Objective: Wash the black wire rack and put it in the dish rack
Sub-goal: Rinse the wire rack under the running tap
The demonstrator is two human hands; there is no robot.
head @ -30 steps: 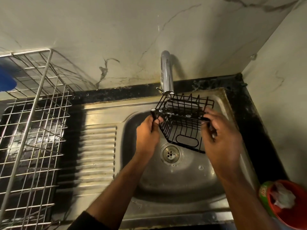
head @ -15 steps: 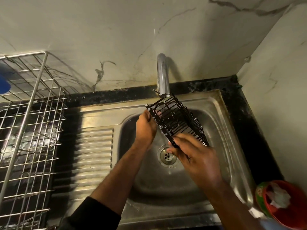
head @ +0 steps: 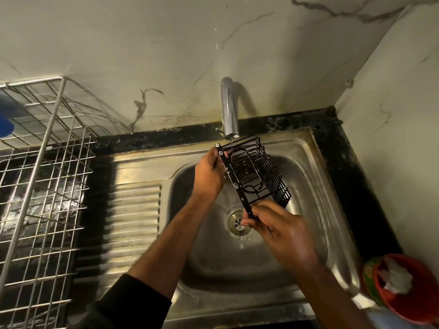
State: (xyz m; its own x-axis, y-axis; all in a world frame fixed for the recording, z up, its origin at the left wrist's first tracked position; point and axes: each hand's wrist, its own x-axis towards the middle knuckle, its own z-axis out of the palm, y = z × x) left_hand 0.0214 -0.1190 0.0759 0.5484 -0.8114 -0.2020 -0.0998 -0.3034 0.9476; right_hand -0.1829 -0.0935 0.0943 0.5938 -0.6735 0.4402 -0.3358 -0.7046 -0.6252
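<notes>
Here the black wire rack (head: 255, 173) is held over the basin of the steel sink (head: 316, 176), tilted on its side so its flat mounting bar, dotted with small screws, runs diagonally from the upper left down to the lower right. It is a small box of thin black wires with an oval loop worked into one face, and its upper end sits just under the mouth of the chrome tap (head: 229, 108). The left hand (head: 209, 174) grips the upper end of the bar with curled fingers; the right hand (head: 278, 227) pinches the lower end, above the round drain (head: 237, 222). The sink has a ribbed draining board on its left and is set in a dark, stained counter. To the far left stands the metal dish rack (head: 45, 176), an open silver grid, with something blue (head: 6, 125) at the frame edge behind its wires. The walls are pale marble-patterned panels with dark veins. At the lower right a red tub (head: 413, 302) holds something white and crumpled
</notes>
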